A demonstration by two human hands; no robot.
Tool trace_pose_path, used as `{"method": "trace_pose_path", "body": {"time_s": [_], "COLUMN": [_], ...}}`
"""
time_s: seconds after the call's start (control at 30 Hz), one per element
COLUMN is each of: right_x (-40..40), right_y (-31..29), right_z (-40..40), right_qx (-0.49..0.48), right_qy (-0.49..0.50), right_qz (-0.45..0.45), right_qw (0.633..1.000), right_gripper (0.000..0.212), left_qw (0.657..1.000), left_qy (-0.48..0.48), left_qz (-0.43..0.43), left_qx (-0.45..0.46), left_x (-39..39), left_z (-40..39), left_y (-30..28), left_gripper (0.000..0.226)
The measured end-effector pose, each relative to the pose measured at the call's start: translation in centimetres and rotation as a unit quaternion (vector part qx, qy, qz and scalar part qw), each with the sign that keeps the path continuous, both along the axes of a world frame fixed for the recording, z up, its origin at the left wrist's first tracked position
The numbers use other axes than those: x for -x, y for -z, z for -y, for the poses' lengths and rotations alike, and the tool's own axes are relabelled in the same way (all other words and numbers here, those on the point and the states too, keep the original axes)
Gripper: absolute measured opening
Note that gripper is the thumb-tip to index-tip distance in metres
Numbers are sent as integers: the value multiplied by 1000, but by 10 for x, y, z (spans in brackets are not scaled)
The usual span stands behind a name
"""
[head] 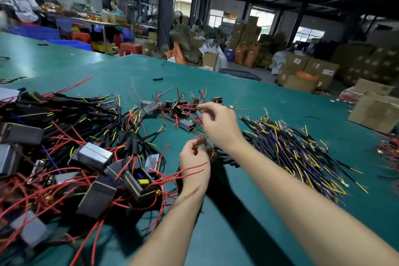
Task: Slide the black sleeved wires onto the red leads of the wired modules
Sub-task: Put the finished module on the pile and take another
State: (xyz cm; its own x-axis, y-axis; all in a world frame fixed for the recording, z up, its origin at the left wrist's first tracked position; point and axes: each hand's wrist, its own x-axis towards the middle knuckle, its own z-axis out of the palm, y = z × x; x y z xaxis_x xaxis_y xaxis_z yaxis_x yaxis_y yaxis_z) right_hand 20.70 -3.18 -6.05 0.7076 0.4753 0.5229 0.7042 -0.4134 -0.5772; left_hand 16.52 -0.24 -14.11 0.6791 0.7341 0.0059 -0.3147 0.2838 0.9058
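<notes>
**Hands meet over a red lead between two piles**

Two bare forearms reached out over the green bench (237, 233), nearest the camera. The left hand (194, 161) had its fingers curled, pinching red leads (195, 167) that trailed across its wrist toward the modules (97, 155) heaped on the left, probably to hold one lead steady for sleeving. Just beyond it, the right hand (218, 124) hung above the bench with fingers loosely bent; whether it pinched a wire could not be told through the blur. The two hands were close together but not touching. The black sleeved wires (291, 149) lay in a loose pile to the right, near the right forearm, within easy reach. Farther off, more modules (172, 107) with red leads sat beyond the right hand's fingertips.
</notes>
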Motion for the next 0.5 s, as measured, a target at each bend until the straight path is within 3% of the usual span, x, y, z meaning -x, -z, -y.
{"method": "trace_pose_path", "body": {"time_s": [0.13,0.23,0.5], "right_x": [-52,-70,-104], "right_y": [6,11,2], "right_z": [14,0,-59], "right_qx": [120,183,121], "right_qy": [111,105,81], "right_qz": [-125,-126,-140], "right_qw": [979,969,979], "right_gripper": [35,41,34], "left_qw": [995,994,995], "left_qy": [-9,-10,-18], "left_qz": [-44,-44,-42], "left_qx": [-94,-100,-94], "left_x": [4,3,3], "left_z": [7,9,9], "left_y": [-1,-2,0], "left_gripper": [30,28,26]}}
